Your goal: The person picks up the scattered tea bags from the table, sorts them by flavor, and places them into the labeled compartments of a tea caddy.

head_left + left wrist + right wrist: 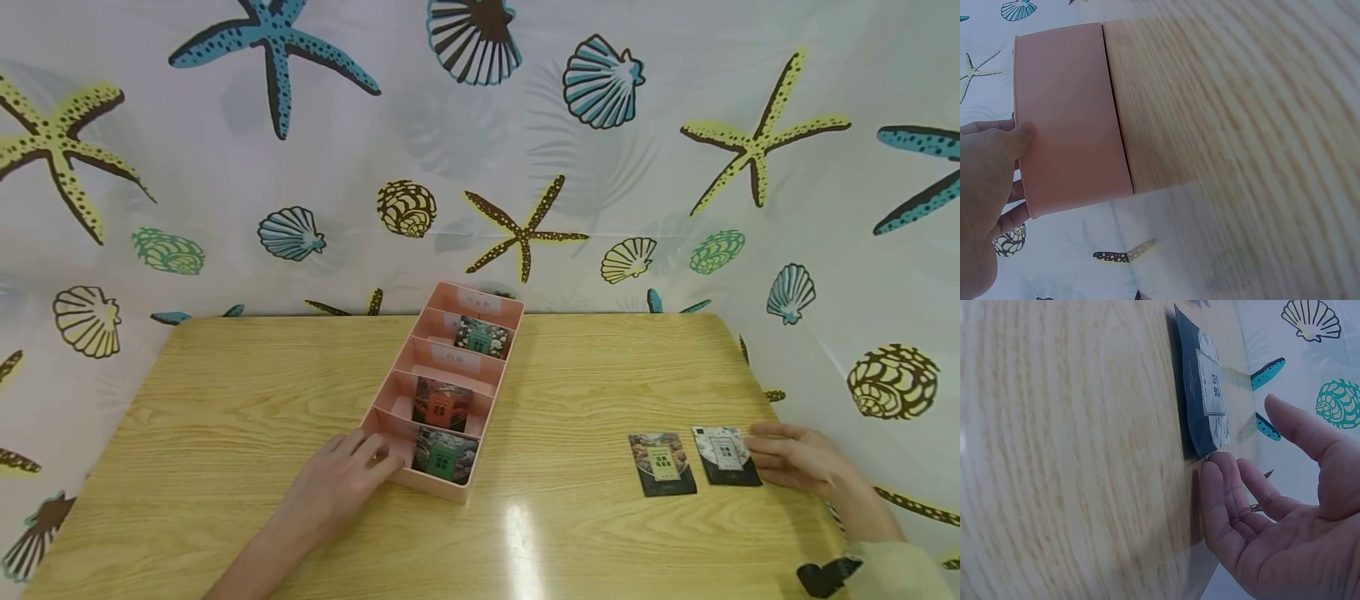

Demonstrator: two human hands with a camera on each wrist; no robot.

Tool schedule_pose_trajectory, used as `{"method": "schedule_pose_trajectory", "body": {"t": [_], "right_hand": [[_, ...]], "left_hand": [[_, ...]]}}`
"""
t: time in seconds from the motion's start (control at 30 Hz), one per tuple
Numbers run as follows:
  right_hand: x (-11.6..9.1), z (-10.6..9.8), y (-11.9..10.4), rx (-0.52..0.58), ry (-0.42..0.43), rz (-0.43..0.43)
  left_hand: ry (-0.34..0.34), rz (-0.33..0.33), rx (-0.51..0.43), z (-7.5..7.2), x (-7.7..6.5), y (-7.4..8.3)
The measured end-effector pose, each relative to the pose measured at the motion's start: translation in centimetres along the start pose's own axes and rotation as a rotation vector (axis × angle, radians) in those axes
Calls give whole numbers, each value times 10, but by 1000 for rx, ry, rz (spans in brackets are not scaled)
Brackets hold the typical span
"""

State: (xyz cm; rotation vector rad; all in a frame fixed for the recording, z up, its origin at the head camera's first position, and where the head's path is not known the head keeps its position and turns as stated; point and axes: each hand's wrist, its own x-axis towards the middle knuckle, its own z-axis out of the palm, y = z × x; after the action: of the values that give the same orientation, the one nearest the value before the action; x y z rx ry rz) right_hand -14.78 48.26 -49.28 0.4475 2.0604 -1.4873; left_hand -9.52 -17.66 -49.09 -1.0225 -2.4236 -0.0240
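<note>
A long pink divided box [431, 485] stands slantwise on the table. My left hand [341, 479] grips its near left corner, the thumb on the outer wall and the other fingers over the rim. In the left wrist view, the thumb presses on the plain pink wall [1069, 119]. My right hand [795, 454] is at the right edge of a black-and-white tea packet [726, 456] lying flat. The right wrist view shows the fingertips [1213, 469] right at the packet's end, with the thumb held apart. Left of this packet lies another, with a yellow label [663, 463].
Inside the box, a green-labelled packet [446, 455] is in the nearest compartment, a red one [441, 406] in the one behind, and a flowered one [482, 337] farther back. Dividers carry white labels [456, 359]. A shell-patterned cloth [465, 133] hangs behind the wooden table [570, 375].
</note>
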Motion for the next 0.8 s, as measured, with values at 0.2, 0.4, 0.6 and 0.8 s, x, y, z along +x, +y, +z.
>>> {"method": "schedule_pose_trajectory", "body": {"t": [0.2,0.4,0.6,0.8], "right_hand": [[1,6,-3,-130,65,22],[3,16,-6,-187,111,22],[5,24,-5,-157,114,12],[6,30,-7,-238,166,-11]], "left_hand": [[8,3,4,2,0,0],[2,-2,0,2,0,0],[0,-4,-1,2,-1,0],[4,-13,-8,2,0,0]]}}
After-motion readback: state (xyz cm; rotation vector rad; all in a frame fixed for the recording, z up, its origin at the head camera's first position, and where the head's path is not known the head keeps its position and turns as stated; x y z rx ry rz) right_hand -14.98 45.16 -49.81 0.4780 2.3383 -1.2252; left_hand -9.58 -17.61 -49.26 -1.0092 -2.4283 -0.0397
